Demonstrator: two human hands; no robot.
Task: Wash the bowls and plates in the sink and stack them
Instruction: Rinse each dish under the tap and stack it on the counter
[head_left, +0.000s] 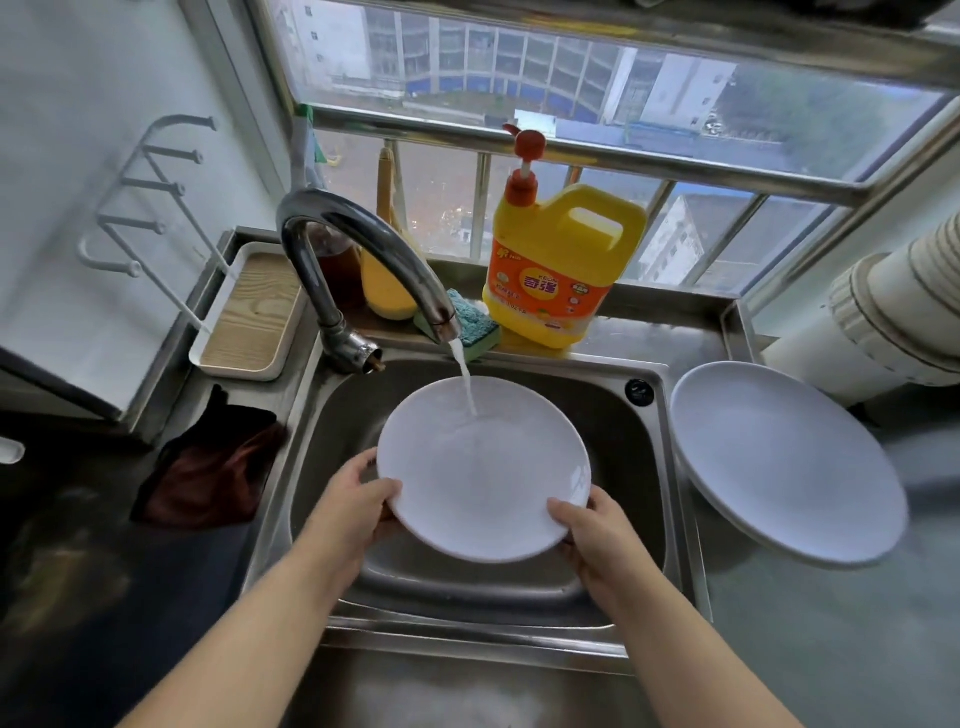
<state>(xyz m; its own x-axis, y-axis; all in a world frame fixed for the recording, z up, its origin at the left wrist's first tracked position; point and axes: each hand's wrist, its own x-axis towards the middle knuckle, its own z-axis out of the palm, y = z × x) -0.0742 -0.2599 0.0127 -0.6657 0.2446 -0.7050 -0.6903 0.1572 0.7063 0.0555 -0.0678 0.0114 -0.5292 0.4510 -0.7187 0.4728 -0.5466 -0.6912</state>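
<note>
- The left hand (358, 499) grips the near-left rim of a white plate (483, 467), thumb over the top edge and fingers curled beneath.
- The right hand (592, 535) pinches the near-right rim the same way, thumb on the upper face.
- The plate is held over the sink (649, 467), tilted slightly away from the person, clear of the basin floor.
- Water from the faucet (363, 260) falls onto the far part of the plate and spreads across it.
- This looks like the rinsing step for this plate.
- A second white plate (784, 462) already lies on the counter (831, 623) just right of the sink, its edge hanging over the basin's rim.
- The next move probably calls for tipping the water off, then carrying the plate right and setting it on that one; wet rims could slip.
- A yellow detergent bottle (556, 275) and a sponge (472, 325) sit behind the sink.
- No bowls are visible.
</note>
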